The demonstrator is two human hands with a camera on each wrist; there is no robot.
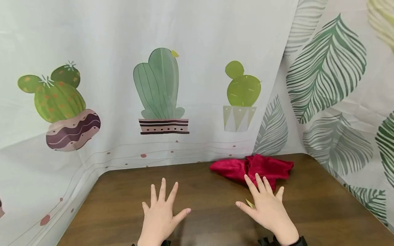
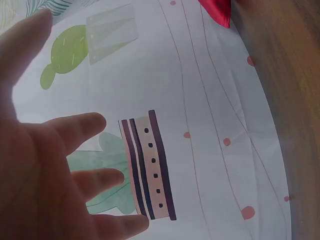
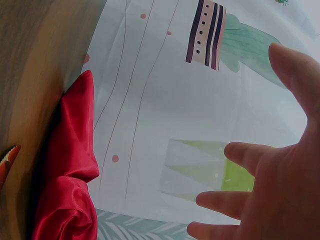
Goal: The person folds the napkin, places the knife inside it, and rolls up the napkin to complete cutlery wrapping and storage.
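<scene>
My left hand [image 1: 160,215] is held above the brown table with its fingers spread, holding nothing. To its right, my right hand [image 1: 267,208] also has spread fingers and grips nothing. Beyond the right fingertips a crumpled, shiny red cloth [image 1: 267,167] lies at the table's back edge; in the right wrist view the red cloth [image 3: 67,160] looks bunched and folded. A small pointed yellowish thing [image 1: 250,204] shows partly behind the right thumb. From the right wrist it appears as an orange-red tip with a jagged pale edge [image 3: 8,164]; its kind cannot be told.
The wooden table [image 1: 209,205] has rounded back corners. Behind it hangs a white curtain [image 1: 203,95] printed with potted cacti, and at the right a leaf-patterned curtain [image 1: 338,136] runs along the table's side.
</scene>
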